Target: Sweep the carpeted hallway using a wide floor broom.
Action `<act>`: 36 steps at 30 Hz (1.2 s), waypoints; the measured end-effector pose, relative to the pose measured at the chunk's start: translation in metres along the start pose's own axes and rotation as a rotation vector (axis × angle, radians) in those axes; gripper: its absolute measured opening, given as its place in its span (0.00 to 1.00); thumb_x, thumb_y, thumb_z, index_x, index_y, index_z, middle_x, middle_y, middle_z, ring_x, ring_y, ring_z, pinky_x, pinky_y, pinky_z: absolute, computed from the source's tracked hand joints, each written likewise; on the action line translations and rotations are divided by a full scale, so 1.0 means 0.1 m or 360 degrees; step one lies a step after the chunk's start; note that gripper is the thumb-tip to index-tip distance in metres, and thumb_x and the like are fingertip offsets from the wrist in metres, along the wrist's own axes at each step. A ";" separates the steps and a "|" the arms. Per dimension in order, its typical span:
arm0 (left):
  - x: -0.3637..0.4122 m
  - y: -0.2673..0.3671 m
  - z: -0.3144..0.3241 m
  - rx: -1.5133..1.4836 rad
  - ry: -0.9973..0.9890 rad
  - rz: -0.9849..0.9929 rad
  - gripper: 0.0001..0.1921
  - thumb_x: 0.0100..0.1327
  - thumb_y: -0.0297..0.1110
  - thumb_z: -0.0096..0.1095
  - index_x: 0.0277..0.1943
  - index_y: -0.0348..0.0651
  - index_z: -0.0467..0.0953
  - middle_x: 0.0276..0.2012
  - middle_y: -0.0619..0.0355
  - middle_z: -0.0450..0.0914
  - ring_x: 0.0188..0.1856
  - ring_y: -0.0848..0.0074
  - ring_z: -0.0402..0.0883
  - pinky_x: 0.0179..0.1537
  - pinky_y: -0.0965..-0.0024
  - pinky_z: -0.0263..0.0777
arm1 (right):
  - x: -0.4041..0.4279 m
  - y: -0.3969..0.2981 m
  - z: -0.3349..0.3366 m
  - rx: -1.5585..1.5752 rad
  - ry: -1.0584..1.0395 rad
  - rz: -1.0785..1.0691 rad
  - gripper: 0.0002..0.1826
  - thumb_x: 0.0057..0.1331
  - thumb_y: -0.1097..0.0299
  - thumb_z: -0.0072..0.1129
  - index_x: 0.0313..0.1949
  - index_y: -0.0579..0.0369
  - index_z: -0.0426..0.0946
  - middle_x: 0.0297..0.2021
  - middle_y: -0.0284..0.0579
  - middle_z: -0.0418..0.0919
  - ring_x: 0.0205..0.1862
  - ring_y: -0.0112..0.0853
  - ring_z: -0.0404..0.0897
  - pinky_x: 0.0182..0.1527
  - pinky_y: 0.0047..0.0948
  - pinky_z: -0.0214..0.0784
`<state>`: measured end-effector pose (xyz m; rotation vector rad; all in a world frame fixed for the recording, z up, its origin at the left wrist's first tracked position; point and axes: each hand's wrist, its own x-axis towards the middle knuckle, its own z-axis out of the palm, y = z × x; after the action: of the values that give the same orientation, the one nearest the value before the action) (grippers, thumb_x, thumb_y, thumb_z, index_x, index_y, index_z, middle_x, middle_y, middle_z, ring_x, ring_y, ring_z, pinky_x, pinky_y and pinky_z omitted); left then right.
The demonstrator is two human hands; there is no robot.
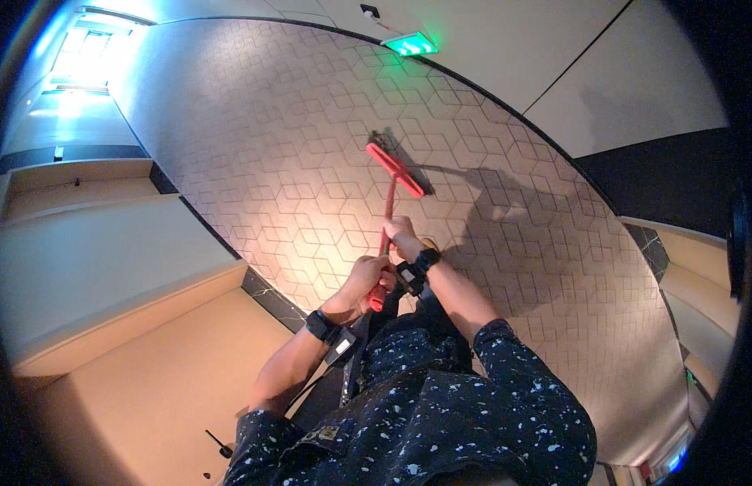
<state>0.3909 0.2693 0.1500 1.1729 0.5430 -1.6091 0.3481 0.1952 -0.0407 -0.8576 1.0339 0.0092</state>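
A red broom (pixel 394 171) has its head on the patterned carpet (pixel 278 176), with dark bristles and some dark debris (pixel 377 137) at the head's far end. My left hand (pixel 371 274) is closed around the top of the red handle, whose end sticks out below it. Lower on the handle, nearer the broom head, my right hand (pixel 402 233) grips it. Each wrist wears a dark band with a small device.
Long walls with dark skirting curve along both sides of the corridor. A green lit sign (pixel 412 44) juts from the far wall (pixel 509 54). At the left stands a beige door (pixel 169 364) with a dark handle. Bright light comes from the far upper left.
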 end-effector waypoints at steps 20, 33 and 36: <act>0.82 -0.23 -0.17 0.0580 -0.0668 -0.0598 0.10 0.64 0.28 0.39 0.45 0.32 0.63 0.23 0.64 0.63 0.17 0.88 0.59 0.17 0.89 0.58 | -0.31 0.84 -0.98 0.0472 0.0788 0.0224 0.12 0.49 0.66 0.56 0.17 0.51 0.61 0.12 0.33 0.64 0.10 0.23 0.62 0.09 0.21 0.50; 0.07 0.77 -0.97 0.0146 0.0055 0.0025 0.05 0.59 0.22 0.40 0.28 0.31 0.62 0.19 0.60 0.62 0.15 0.84 0.60 0.14 0.84 0.54 | 0.56 -0.05 1.17 0.0221 0.0116 0.0251 0.10 0.48 0.73 0.56 0.14 0.57 0.65 0.10 0.38 0.66 0.07 0.23 0.61 0.07 0.23 0.49; 0.07 0.82 -0.98 0.0002 0.0005 0.0063 0.05 0.58 0.22 0.41 0.28 0.31 0.63 0.19 0.60 0.63 0.15 0.85 0.60 0.14 0.84 0.54 | 0.46 -0.28 1.14 0.0294 0.0065 0.0112 0.08 0.48 0.72 0.54 0.14 0.55 0.67 0.11 0.36 0.66 0.11 0.23 0.65 0.11 0.23 0.50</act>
<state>0.5067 0.3137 0.1185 1.1802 0.5176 -1.5745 0.4687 0.2302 -0.0320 -0.6559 1.0847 -0.0439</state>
